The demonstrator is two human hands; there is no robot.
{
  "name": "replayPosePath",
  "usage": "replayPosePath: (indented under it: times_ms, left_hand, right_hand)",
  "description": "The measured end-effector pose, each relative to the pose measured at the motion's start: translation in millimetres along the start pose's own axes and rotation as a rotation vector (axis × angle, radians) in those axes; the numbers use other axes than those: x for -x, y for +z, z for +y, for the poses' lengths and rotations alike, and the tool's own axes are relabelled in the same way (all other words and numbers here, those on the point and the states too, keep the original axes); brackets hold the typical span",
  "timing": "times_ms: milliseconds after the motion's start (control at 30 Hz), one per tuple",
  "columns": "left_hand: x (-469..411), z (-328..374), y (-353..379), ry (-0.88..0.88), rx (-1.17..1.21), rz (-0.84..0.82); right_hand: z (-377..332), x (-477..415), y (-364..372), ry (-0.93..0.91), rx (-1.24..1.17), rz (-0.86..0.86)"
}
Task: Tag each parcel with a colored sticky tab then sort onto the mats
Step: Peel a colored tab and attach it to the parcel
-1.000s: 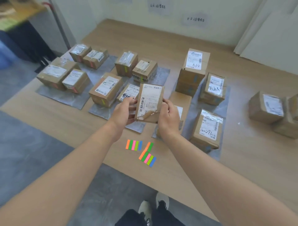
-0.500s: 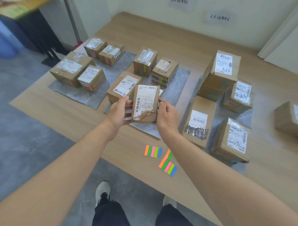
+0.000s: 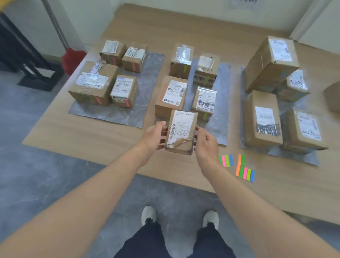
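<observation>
a small parcel [image 3: 181, 132] is held at frame centre, gripped by its sides between the curled fingers [image 3: 161, 124] of the left hand [image 3: 153, 137] and the right hand [image 3: 206, 145]. it is kept over the near end of the middle mat [image 3: 220, 129]. bare counter [image 3: 92, 136] is seen to its left, and sticky tabs [image 3: 226, 160] lie at its lower right.

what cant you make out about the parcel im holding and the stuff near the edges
All from the head view:
- Held parcel: whether it carries a tab yet. The left hand and right hand cover its sides, and its underside faces away.
- Its label print: too small to read.
- Parcel at the right edge: cut off by the frame.
- Paper sheet on the wall: cut off by the top edge.
</observation>
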State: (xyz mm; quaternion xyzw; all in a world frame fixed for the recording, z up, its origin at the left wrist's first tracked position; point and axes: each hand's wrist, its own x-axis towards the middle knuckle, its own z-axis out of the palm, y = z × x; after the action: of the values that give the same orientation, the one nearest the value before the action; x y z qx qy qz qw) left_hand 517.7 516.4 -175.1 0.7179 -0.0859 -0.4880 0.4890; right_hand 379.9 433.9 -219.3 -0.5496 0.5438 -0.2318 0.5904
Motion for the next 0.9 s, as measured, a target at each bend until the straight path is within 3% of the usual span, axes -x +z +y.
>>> replayPosePath:
  times_ms: [567,800,900]
  left_hand:
    - [-9.3,-63.9,-18.7,-0.175,-0.036,-0.074]
    - [-20.2,-60.9,-16.9,-0.176,-0.119,-0.083]
    - [-22.9,-53.0,-12.2,-0.092,-0.138,-0.027]
  right_hand:
    - [60.9,36.7,21.7,0.191,0.079,-0.044]
    - [56.7,24.8,14.6,0.209,0.103,-0.046]
    - [58.3,19.9,4.3,0.221,0.104,-0.001]
